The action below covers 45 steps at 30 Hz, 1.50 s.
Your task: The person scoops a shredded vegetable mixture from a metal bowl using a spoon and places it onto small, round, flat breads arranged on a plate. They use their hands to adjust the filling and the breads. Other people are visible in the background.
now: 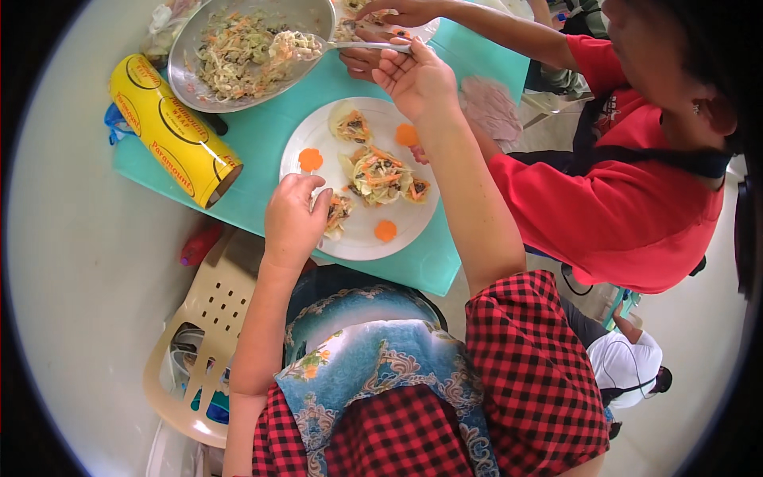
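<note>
1. Currently, the right hand (417, 75) has its thumb and fingers together, clamped on the handle end of a metal spoon (358, 45).
2. To the left of that grip, the spoon's head carries a heap of pale salad flecked with orange over the right side of a metal bowl (316, 22).
3. Further left of the grip, more of the mixture (230, 56) lies in the bowl.
4. Below the right-hand grip, toward the person's body, a white plate (362, 242) rests on the turquoise table (254, 167).
5. The left hand (296, 211) is at the plate's left side, fingers curled; whether they pinch anything, one cannot tell.
6. Just right of the left hand's thumb sits a small food portion (338, 219); the large central mound (377, 176) lies beyond it, with other small portions above and to the right.
7. An orange carrot flower (310, 160) lies just above the left hand's fingers; two more flowers lie to its right on the plate.
8. Well left of both hands, a yellow tube (171, 127) lies tilted on the table.
9. Just left of the right-hand grip is a co-worker's hand (362, 60), partly hidden behind the spoon.
</note>
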{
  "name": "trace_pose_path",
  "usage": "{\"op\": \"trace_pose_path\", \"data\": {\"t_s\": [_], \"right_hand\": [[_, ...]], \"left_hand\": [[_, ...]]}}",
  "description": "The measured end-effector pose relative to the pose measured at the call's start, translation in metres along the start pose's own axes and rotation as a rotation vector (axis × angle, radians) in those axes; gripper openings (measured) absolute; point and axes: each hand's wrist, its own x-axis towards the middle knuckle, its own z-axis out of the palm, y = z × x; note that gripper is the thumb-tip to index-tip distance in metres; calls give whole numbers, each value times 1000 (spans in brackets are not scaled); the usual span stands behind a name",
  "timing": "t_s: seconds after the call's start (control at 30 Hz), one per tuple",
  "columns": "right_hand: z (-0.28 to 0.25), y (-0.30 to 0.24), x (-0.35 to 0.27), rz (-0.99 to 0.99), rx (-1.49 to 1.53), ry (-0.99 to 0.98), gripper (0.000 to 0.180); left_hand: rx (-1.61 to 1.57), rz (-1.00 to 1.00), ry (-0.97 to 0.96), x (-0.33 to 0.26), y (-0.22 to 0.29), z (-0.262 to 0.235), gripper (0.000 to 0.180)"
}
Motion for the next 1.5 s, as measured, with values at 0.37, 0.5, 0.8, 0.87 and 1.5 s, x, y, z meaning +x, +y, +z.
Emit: {"op": "trace_pose_path", "data": {"t_s": [0.37,0.5,0.8,0.87,1.5], "right_hand": [[-21,-2,-30,70,79,65,28],[-22,5,-31,88,97,56,28],[-4,26,-29,127,151,-16,28],[-2,29,-29,133,157,-17,28],[-4,20,-34,127,182,-40,27]], "left_hand": [[121,97,-57,10,19,7,21],[149,116,-52,8,27,13,26],[136,111,-49,9,33,17,28],[135,91,-64,9,34,17,28],[127,98,-52,15,39,22,26]]}}
